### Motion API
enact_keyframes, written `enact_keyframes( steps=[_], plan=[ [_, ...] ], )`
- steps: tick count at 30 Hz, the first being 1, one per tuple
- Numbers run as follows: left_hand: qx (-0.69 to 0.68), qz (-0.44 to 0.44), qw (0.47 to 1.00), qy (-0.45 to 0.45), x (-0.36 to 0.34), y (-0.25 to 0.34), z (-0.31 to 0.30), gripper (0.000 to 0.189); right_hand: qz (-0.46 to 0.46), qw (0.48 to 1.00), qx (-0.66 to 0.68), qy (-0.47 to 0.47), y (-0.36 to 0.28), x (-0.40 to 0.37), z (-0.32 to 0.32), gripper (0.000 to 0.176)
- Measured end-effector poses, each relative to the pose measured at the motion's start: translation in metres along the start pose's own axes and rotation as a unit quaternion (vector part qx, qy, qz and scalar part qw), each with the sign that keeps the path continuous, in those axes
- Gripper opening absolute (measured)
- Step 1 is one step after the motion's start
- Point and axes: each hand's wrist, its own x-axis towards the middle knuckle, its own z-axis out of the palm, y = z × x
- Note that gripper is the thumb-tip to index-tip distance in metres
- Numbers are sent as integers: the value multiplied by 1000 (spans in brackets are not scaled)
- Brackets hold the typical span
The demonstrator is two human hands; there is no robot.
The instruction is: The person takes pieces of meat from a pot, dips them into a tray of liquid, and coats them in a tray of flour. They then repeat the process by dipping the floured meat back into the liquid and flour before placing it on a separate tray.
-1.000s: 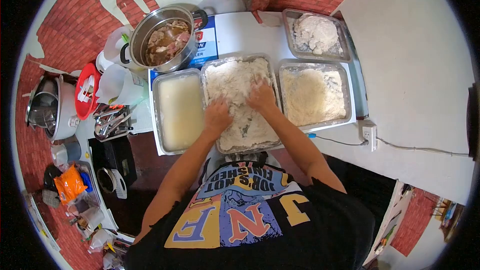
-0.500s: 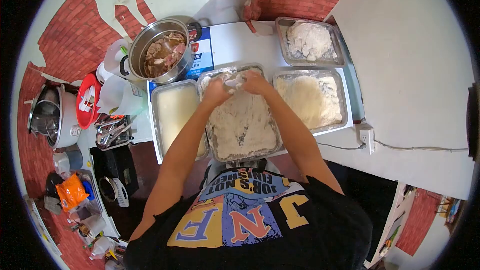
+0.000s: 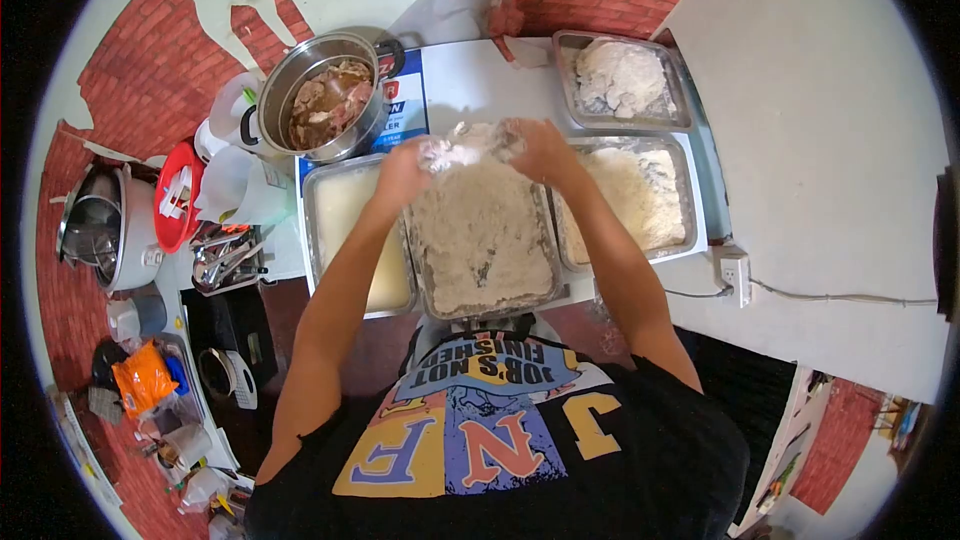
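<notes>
Both my hands are over the far end of the middle metal tray (image 3: pixel 490 270), which holds a bed of pale flour. White flour coats the fingers of my left hand (image 3: pixel 410 168), which curl inward near the tray's far left corner. Opposite it, my right hand (image 3: pixel 542 152) is bent inward near the far right corner, its fingertips floury too. A whitish floured mass (image 3: pixel 478 138) shows between the hands. Flour and blur hide what exactly the fingers grip.
Left of the flour stands a tray of pale liquid (image 3: pixel 343 240); right, a tray of yellowish-white powder (image 3: pixel 630 200). A tray with a white floured heap (image 3: pixel 620 78) sits behind. The pot (image 3: pixel 330 145) holds raw meat. A red basin (image 3: pixel 178 202) and utensils (image 3: pixel 228 260) lie left.
My hands were close together over the tray's far end. They have moved apart, the left one leftward and the right one rightward. The view has shifted slightly.
</notes>
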Motion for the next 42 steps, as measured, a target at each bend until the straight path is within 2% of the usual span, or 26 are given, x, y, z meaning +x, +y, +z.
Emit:
enact_keyframes(
  steps=[1, 2, 4, 7, 10, 13, 16, 19, 22, 25, 28, 31, 34, 37, 40, 42],
  plan=[
    [75, 46, 996, 23, -10, 5, 4, 40, -14, 1000, -1, 11, 18, -12, 23, 46],
    [119, -18, 991, -60, -21, 8, 12, 44, -28, 999, -2, 22, 33, -24, 48, 47],
    [201, -144, 943, -223, -47, 8, 35, 52, 9, 997, -69, -40, 47, -52, 92, 50],
    [186, -4, 978, -95, -98, 10, 56, 53, -172, 972, -114, 115, 58, -95, 136, 54],
    [170, -78, 980, -66, -132, 36, 66, 63, 18, 993, -87, 72, 17, -135, 138, 49],
    [171, -131, 969, -120, -137, 75, 67, 68, 156, 981, -110, 25, -22, -149, 135, 65],
    [169, -106, 970, -137, -137, 67, 86, 73, 107, 968, -223, -45, -28, -137, 134, 78],
    [175, -133, 970, -107, -134, 71, 86, 75, 72, 971, -227, -20, -8, -126, 145, 66],
    [167, -143, 965, -140, -138, 60, 96, 71, 0, 975, -217, 41, -4, -123, 141, 45],
    [157, -48, 985, -48, -155, 47, 114, 55, 21, 996, -63, 66, 5, -123, 173, 27],
    [121, -62, 991, -16, -146, 48, 117, 34, -8, 996, -53, 67, 15, -123, 194, 18],
    [50, -85, 995, -11, -131, 45, 109, 19, -20, 997, -78, -11, 27, -108, 195, 15],
    [4, -177, 982, -61, -99, 40, 93, 18, -6, 995, -75, 67, 31, -90, 184, 16],
    [-22, -94, 995, 23, -62, 34, 78, 17, -32, 988, 47, 144, 25, -52, 153, 21],
    [-11, -74, 995, -64, -53, 2, 99, 17, -76, 991, -82, 78, 37, -40, 153, 29],
    [66, -53, 994, -66, -58, 12, 96, 16, -100, 985, -122, 76, 42, -44, 162, 37]
  ],
)
